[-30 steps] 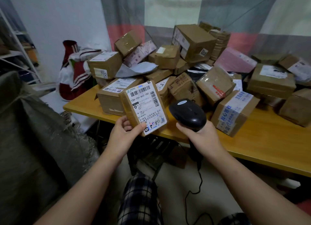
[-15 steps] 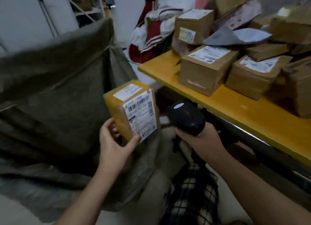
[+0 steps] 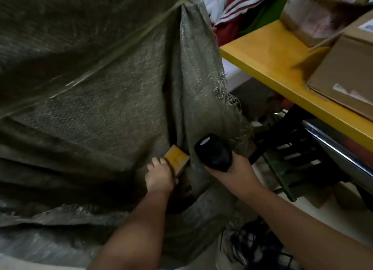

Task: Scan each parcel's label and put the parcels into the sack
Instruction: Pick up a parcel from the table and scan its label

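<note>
A big grey-green woven sack [image 3: 101,91] fills the left and middle of the view, its frayed mouth edge hanging at centre. My left hand [image 3: 159,176] grips a small yellow-taped parcel [image 3: 176,159] and holds it in the dark slit of the sack's opening; only one end of the parcel shows. Just to its right, my right hand [image 3: 236,171] is closed around a black handheld scanner [image 3: 213,152], which points up and away from the parcel.
A yellow table edge [image 3: 282,71] runs down the right side with cardboard parcels [image 3: 343,67] on it. Dark metal table legs and a black crate [image 3: 292,154] stand under it. Red-and-white clothing [image 3: 232,11] lies behind the sack. My checked trousers show at the bottom.
My view swung left and down from the table to the sack. My left hand carried the parcel from in front of the scanner into the sack's opening. The scanner stayed in my right hand.
</note>
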`<state>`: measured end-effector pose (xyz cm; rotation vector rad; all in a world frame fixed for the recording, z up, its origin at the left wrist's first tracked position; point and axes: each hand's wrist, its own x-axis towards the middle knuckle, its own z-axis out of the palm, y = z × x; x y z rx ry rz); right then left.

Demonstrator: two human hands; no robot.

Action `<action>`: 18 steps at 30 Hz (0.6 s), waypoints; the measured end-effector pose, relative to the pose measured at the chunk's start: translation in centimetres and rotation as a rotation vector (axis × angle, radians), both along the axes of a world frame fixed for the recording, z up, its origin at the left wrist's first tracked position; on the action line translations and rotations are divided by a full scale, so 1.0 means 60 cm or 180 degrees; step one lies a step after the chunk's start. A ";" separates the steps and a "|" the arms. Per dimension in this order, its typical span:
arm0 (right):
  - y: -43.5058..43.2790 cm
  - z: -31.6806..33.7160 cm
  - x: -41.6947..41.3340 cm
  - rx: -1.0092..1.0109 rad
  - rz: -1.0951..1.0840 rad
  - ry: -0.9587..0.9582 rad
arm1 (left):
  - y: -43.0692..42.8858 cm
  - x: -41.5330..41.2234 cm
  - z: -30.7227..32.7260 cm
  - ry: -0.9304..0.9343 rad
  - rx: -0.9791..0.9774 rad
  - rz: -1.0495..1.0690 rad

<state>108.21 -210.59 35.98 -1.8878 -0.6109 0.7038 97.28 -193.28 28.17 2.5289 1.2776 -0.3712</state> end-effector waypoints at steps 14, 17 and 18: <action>-0.079 0.049 0.014 0.0416 -0.0463 -0.0347 | -0.083 0.032 0.143 -0.0518 0.1021 -0.0945; -0.133 0.106 0.017 0.0672 -0.0929 -0.0596 | -0.146 0.036 0.238 -0.1423 0.1223 -0.1195; -0.157 0.125 0.018 0.0740 -0.1045 -0.0692 | -0.169 0.043 0.264 -0.1707 0.1231 -0.1326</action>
